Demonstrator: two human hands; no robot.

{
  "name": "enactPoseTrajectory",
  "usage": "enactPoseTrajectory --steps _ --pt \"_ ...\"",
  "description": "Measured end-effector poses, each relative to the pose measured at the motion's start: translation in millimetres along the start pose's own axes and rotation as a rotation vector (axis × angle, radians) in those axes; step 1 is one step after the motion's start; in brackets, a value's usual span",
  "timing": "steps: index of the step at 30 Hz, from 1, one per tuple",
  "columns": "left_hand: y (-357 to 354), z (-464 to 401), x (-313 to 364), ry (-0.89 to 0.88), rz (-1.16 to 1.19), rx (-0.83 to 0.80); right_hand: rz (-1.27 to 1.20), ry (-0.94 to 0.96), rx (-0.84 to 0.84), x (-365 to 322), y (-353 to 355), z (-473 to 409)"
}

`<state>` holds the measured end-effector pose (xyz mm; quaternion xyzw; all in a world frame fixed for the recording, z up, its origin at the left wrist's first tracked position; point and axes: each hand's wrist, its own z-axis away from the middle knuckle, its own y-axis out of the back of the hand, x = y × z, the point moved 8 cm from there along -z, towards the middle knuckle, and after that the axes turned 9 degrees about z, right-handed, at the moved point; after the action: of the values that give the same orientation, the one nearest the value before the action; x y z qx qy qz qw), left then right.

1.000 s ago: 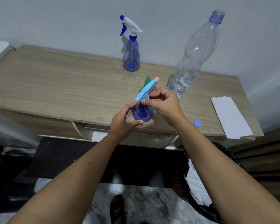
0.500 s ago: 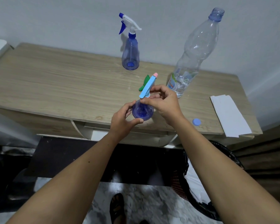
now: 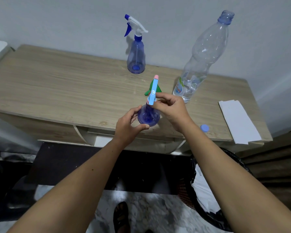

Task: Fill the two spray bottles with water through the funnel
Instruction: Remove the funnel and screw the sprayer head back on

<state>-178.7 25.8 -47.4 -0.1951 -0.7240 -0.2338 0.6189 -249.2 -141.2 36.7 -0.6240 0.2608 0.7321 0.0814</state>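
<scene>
A small blue spray bottle [image 3: 148,116] stands near the front edge of the wooden table [image 3: 57,88]. My left hand [image 3: 127,126] grips its body. My right hand [image 3: 170,106] pinches the neck under its light-blue spray head [image 3: 153,91], which has a pink nozzle. Behind that head lies a green funnel [image 3: 156,89], mostly hidden. A second blue spray bottle [image 3: 136,59] with a white and blue trigger stands at the back by the wall. A large clear water bottle [image 3: 202,54], uncapped, stands at the right with a little water in it.
A blue bottle cap [image 3: 204,128] lies near the table's front edge at the right. Folded white paper [image 3: 238,121] lies on the right end. A dark bin with a liner [image 3: 208,190] stands on the floor below. My sandalled foot [image 3: 120,216] shows beneath.
The light-blue spray head has turned clockwise under my right hand, from pointing up-right to nearly straight away from me. The left hand has kept its hold on the bottle's body.
</scene>
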Motion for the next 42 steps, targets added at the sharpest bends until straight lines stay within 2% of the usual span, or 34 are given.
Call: enactPoseTrajectory --steps 10,16,22,27,34,42 --pt "1 0 -1 -0.008 -0.014 0.014 0.0 0.012 -0.033 -7 3 2" --pt "0 -1 0 -0.03 -0.049 -0.005 0.05 0.033 0.029 -7 2 2" --pt "0 -2 -3 -0.013 -0.008 0.0 0.026 0.03 -0.03 -7 -2 4" --pt "-2 -1 -1 -0.034 -0.036 -0.021 0.095 0.034 0.034 -5 1 4" --pt "-1 0 0 -0.019 0.001 0.004 0.11 0.076 0.017 -12 -4 9" --pt "-2 1 4 -0.082 -0.111 0.003 0.096 0.086 0.099 -6 -2 9"
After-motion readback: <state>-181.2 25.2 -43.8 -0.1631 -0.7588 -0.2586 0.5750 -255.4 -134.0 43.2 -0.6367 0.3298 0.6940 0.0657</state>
